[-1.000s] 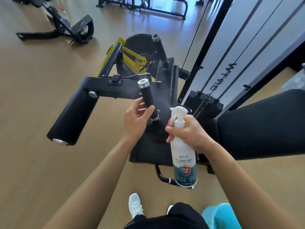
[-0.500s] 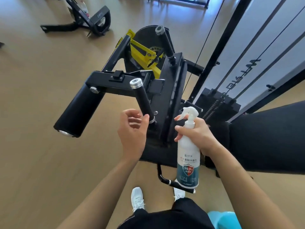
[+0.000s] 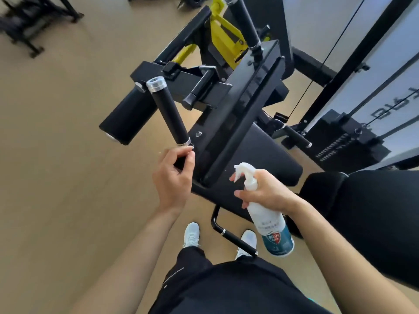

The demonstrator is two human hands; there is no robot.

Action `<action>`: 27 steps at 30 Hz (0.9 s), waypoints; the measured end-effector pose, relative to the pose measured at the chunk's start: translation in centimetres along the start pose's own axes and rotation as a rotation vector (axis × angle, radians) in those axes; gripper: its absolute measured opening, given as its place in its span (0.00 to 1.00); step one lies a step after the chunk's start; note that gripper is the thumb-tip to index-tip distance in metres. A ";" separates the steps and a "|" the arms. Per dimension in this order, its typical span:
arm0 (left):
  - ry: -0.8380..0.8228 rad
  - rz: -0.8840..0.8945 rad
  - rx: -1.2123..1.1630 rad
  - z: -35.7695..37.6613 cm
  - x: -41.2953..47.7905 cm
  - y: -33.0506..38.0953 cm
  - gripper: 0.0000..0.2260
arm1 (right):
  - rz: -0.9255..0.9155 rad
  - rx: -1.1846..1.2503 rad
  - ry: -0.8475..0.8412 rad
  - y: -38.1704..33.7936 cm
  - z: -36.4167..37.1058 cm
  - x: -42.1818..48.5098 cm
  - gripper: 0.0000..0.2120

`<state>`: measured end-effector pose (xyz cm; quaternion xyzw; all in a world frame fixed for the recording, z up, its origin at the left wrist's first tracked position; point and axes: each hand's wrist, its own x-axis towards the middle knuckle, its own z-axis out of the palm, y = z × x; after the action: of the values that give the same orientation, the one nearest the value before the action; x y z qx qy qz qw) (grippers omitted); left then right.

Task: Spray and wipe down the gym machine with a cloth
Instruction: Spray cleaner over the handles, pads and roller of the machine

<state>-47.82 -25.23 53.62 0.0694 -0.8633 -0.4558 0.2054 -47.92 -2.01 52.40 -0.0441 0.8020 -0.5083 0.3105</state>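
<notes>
**Head view.** You stand at the gym machine [image 3: 238, 105], which has a black frame w/ a yellow part [image 3: 224, 39] near the top.

- **L hand** [image 3: 173, 177]: fingers & thumb are curled round the lower end of the handle [image 3: 169, 114], just under its metal ring. The grip is closed and narrow.
- **R hand** [image 3: 265, 191]: wraps the neck of the spray bottle [image 3: 269, 220], w/ the index finger at the trigger. The bottle tilts, nozzle pointing left toward the frame, base hanging over the floor [image 3: 56, 177].
- **Roller pad** [image 3: 129, 116]: sits behind the handle, to its left.
- **Seat pad** [image 3: 260, 155]: lies between your hands & the weight stack [image 3: 344, 141].
- **Back pad** [image 3: 374, 211]: just right of your R forearm.
- **White shoes** [image 3: 191, 234]: on the floor below the seat, either side of a low black bar.
</notes>
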 end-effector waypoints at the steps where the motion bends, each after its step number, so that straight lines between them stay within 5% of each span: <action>1: 0.018 0.001 0.023 0.3 -0.4 0.2 0.05 | -0.019 -0.010 0.036 0.2 -0.4 0.3 0.07; 11: 0.021 0.315 0.274 3.7 0.3 3.9 0.09 | -0.015 0.091 0.351 1.9 -6.4 3.2 0.08; 19: -0.329 0.156 0.455 7.5 7.3 7.5 0.23 | 0.025 0.182 0.456 1.3 -11.3 5.3 0.06; 27: -0.427 0.193 0.612 12.4 11.8 8.5 0.24 | 0.094 0.174 0.526 0.6 -15.0 7.7 0.09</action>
<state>-63.06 -14.57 57.81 -0.0505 -0.9853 -0.1596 0.0327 -62.09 7.09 52.77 0.1535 0.8095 -0.5543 0.1176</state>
